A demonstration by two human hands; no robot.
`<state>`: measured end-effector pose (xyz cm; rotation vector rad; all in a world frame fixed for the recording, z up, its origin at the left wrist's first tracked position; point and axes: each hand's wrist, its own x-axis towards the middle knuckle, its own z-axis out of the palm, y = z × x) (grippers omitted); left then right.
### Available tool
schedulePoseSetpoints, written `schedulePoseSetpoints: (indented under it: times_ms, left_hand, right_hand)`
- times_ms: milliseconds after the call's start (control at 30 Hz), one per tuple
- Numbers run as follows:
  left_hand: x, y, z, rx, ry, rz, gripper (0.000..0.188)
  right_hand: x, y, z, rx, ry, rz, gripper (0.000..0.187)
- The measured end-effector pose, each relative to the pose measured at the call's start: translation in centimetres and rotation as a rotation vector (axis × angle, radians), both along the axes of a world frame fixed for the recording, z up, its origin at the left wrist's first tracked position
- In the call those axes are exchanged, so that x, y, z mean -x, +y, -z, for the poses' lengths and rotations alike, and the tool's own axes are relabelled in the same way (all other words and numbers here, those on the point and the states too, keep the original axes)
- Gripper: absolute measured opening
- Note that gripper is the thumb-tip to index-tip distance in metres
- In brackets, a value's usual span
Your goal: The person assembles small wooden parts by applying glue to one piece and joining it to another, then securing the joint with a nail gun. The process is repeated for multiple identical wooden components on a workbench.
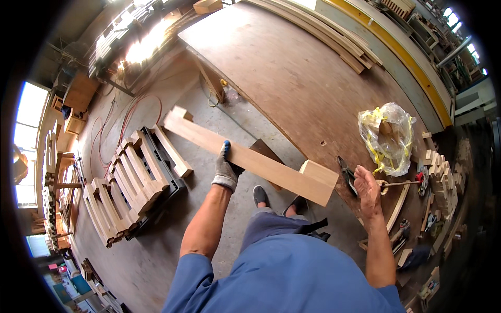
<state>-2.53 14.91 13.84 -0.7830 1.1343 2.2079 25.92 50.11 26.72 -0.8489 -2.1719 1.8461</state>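
My left hand (226, 169), in a grey work glove with blue at a fingertip, grips a long pale wooden board (261, 163) around its middle. A short block stands out from the board near each end. The board slants over the floor, its right end close to the table edge. My bare right hand (368, 194) is at the table's near edge, fingers stretched and mostly side by side, with nothing seen in it. Beside its fingertips lies a dark-handled tool (345, 175). A thin rod with a red end (419, 178) lies just to its right.
On the brown worktable (292, 78) lie a crumpled clear plastic bag (387, 138) and long wooden strips (318, 28). Similar wooden pieces (122, 182) rest on a black pallet (162, 156) at the left. Small blocks (441, 175) are stacked at the right. Hoses (125, 120) trail over the floor.
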Motion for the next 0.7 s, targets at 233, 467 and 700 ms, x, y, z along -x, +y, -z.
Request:
schedulePoseSetpoints:
  times_ms: [233,467,700]
  left_hand:
    - [-5.1,2.0,4.7,-0.27,-0.169,0.008,0.089]
    - [-10.2,3.7,8.0,-0.311,-0.28,-0.037,0.094]
    - [-12.8,3.8,9.9,-0.349,-0.334,-0.026,0.107]
  right_hand:
    - [0.6,-4.1,-3.8,-0.142,-0.078,-0.151,0.141]
    - [2.5,-7.6,-7.3,-0.444,-0.139,-0.054,0.142]
    - [1.8,-8.0,-7.3,-0.053,-0.257,0.061,0.116]
